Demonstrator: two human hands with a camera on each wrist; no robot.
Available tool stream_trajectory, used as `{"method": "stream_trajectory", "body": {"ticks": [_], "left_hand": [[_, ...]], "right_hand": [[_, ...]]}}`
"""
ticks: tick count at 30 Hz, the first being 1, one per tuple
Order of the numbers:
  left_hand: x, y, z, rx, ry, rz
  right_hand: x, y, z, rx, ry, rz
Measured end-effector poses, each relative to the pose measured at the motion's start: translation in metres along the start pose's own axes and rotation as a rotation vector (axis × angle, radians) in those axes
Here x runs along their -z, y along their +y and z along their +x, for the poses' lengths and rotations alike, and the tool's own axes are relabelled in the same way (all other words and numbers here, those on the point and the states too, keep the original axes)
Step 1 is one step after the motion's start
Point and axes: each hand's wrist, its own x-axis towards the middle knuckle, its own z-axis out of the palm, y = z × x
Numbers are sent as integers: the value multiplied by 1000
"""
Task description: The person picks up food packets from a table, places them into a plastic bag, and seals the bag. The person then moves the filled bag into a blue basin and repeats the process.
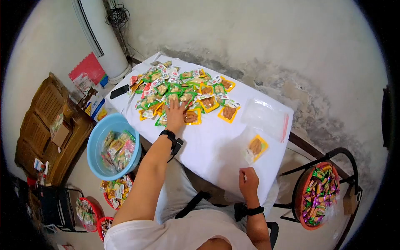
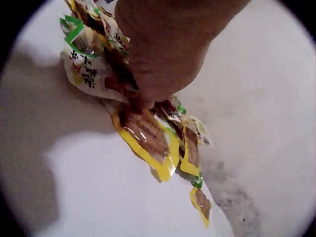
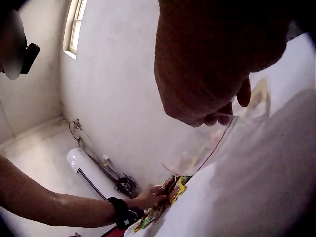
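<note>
My left hand (image 1: 175, 116) reaches over a pile of snack packets (image 1: 175, 85) on the white-covered table, its fingers spread on the near packets. The packets have green or yellow edges and clear windows. In the left wrist view, a yellow-edged packet (image 2: 148, 138) lies beside the hand (image 2: 168, 54). At the table's near right side, my right hand (image 1: 249, 183) lies with loosely curled fingers and shows nothing in its grasp. Just beyond it is a single yellow packet (image 1: 256, 148). A clear plastic bag (image 1: 264, 116) with a red strip lies flat behind that packet.
A black phone (image 1: 119, 91) lies at the table's left edge. Below that edge stands a blue basin (image 1: 92, 152) with packets inside. An orange basket (image 1: 310, 225) of wrapped sweets sits on a chair at right. A wooden bench (image 1: 39, 112) stands at left; a wall rises behind.
</note>
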Motion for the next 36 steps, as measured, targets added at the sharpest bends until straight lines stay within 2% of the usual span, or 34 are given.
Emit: {"method": "stream_trajectory", "body": {"ticks": [2,4,5,6,8,9,10,12,13,14,16,17,19,20,22,24,26,28,30,34,36], "left_hand": [[6,-2,7,-13,-16,63],[8,-5,12,5,24,-60],[13,-3,10,-40,193,28],[16,-3,10,-44,188,26],[28,-5,12,180,181,-686],[31,0,6,167,446,-710],[27,-8,-1,167,441,-707],[15,-30,-19,464,130,-1142],[31,-11,-35,645,139,-1396],[37,-4,-52,645,133,-1392],[45,7,-86,782,33,-1947],[61,19,-102,787,24,-1941],[98,44,-128,870,-18,-2111],[102,44,-142,877,-34,-2109],[107,44,-170,674,-310,-2129],[119,57,-183,665,-413,-2145],[129,63,-199,663,-605,-2100],[112,65,-214,672,-658,-2120],[109,80,-218,646,-795,-2145],[116,108,-209,664,-776,-2116],[110,117,-202,610,-790,-2119]], "right_hand": [[0,0,0,-7,-29,9],[2,-3,2,3,-22,17],[3,-4,3,17,-21,30],[3,-4,3,10,-21,28],[3,-4,5,32,-18,12],[2,-3,6,27,-20,14],[2,-4,6,30,-16,27],[0,-3,6,28,-13,45],[-1,-1,6,27,-25,41],[-1,0,5,25,-39,38],[0,-7,6,-6,-25,42],[0,-9,8,-27,-11,43],[-2,-9,9,-17,-9,41],[-2,-7,10,-5,-5,32],[-4,-7,12,-32,4,22],[-2,-6,11,-61,28,5],[-4,-9,12,-44,57,13],[-5,-10,11,-69,67,41],[-4,-9,9,-87,80,67],[-2,-12,6,-25,78,-5],[-2,-12,4,-18,85,-9]]}}
